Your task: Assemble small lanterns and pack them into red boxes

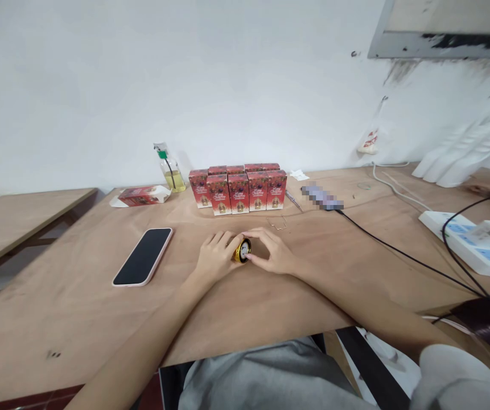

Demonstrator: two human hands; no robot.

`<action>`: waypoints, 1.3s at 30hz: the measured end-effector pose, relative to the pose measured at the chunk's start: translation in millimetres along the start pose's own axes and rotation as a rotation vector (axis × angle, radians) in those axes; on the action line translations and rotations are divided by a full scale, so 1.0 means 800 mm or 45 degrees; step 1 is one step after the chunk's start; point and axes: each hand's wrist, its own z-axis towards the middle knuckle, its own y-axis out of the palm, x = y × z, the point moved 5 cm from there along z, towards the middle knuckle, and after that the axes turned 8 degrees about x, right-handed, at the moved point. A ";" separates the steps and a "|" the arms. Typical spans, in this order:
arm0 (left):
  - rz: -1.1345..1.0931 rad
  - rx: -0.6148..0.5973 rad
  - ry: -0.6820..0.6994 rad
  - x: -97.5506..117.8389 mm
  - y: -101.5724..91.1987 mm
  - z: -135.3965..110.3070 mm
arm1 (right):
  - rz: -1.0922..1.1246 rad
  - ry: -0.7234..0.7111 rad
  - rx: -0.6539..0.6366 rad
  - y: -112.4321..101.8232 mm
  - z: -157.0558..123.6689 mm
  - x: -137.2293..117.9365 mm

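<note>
A small shiny gold object with a round, white end face and a dark rim lies on its side just above the wooden table, its white end turned to the right. My left hand wraps its fingers round the gold body and hides most of it. From the right, my right hand curves in, its thumb at the lower edge of the white face and its fingertips meeting the top of the object. Both hands are closed on it, close to the table top.
Red printed boxes stand in rows behind my hands. Left lie a phone and a tipped red box, with a pump bottle behind. Right are a screwdriver, a blurred cabled device and a power strip.
</note>
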 end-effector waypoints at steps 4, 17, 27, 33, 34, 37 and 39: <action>-0.005 -0.003 0.003 -0.001 0.000 0.000 | -0.008 -0.042 -0.045 0.000 0.000 -0.002; 0.200 -0.080 0.151 0.007 0.008 -0.005 | -0.290 -0.125 0.062 0.011 -0.012 -0.002; 0.182 -0.085 0.114 0.008 0.011 -0.005 | -0.447 -0.156 0.223 0.018 -0.014 -0.011; 0.191 -0.048 0.112 0.007 0.010 -0.003 | -0.477 -0.175 0.254 0.019 -0.014 -0.015; 0.190 -0.035 0.114 0.007 0.009 -0.003 | -0.475 -0.172 0.253 0.019 -0.014 -0.015; 0.173 0.003 0.138 0.012 0.006 -0.001 | -0.473 -0.147 0.269 0.018 -0.013 -0.011; 0.156 0.011 0.156 0.016 0.006 0.001 | -0.469 -0.130 0.276 0.015 -0.012 -0.007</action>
